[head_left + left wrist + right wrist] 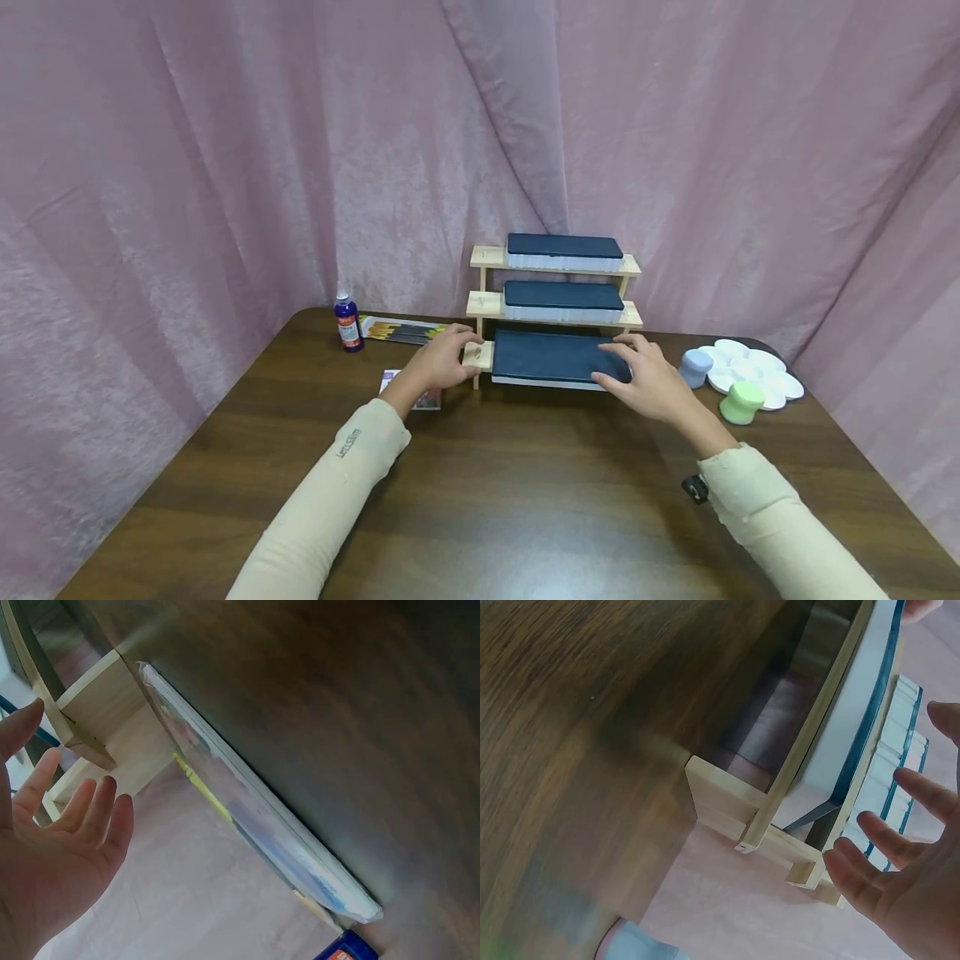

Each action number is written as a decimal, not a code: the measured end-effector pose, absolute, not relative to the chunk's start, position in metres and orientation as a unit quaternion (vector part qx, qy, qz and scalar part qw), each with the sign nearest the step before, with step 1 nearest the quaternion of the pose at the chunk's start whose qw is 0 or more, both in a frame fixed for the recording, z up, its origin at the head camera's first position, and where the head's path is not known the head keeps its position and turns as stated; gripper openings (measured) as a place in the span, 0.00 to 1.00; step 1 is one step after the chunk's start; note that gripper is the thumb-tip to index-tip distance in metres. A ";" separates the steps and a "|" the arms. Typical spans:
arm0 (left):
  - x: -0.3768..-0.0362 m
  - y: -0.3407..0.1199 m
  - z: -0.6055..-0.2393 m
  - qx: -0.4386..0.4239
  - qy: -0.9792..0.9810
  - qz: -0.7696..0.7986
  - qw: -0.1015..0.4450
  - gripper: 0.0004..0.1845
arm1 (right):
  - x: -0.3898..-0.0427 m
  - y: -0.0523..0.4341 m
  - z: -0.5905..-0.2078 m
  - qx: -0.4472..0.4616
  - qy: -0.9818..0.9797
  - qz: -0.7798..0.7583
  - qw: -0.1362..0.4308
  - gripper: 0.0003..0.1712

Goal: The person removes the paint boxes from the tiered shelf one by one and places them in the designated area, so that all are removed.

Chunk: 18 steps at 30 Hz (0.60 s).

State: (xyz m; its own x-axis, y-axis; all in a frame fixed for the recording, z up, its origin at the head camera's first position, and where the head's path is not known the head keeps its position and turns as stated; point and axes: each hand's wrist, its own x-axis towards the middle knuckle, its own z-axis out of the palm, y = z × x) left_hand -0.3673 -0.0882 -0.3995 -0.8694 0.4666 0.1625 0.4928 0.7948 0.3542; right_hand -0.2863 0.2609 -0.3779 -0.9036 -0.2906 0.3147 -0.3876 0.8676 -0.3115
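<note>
A three-tier wooden stand (pixel 478 357) holds a white box with a dark blue lid on each tier: the top box (pixel 564 247), the middle box (pixel 562 296) and the bottom box (pixel 547 358). Beside the left end of the lowest tier is my left hand (pixel 444 358), fingers loosely bent and spread. My right hand (pixel 648 379) reaches over the right end of the bottom box in the head view, thumb and fingers apart. Both wrist views show an empty palm: the left hand (pixel 64 859) near the shelf ends, the right hand (pixel 919 881) beside the box sides.
A blue-purple bottle (pixel 348 323) and a pack of brushes (pixel 405 331) lie back left, the bottle upright. A small printed packet (pixel 427 402) is partly behind the left hand. At right are a white flower-shaped palette (pixel 776 385), a blue sponge-like piece (pixel 695 367) and a green one (pixel 742 402).
</note>
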 end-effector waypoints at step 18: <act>-0.378 -0.086 -0.404 -0.263 -0.947 -0.182 0.012 0.25 | -0.281 0.267 -0.376 0.152 -0.960 0.213 0.100 0.35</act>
